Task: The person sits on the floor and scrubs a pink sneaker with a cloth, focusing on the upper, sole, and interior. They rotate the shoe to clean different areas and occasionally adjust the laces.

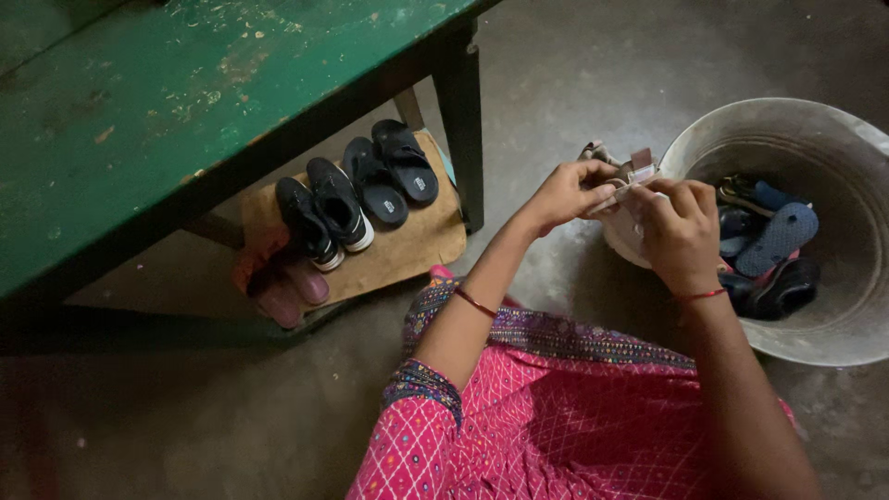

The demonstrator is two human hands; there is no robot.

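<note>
Bare concrete floor, dim. Nearest: pink patterned dress. Both hands raised over floor, pinched on a pale sandal (pixel 626 199) between them: left hand (pixel 567 193) fingers closed on its left end, right hand (pixel 679 231) clamped on right side. Long axis roughly left-right. Metal basin (pixel 838 338) of footwear just right; black shoes (pixel 324 211) under green bench (pixel 139 102), far left.

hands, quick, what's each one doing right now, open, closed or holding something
Left hand: closed on the pale strapped sandal, fingers pinching its strap.
Right hand: closed on the same sandal, gripping from the other side.
</note>
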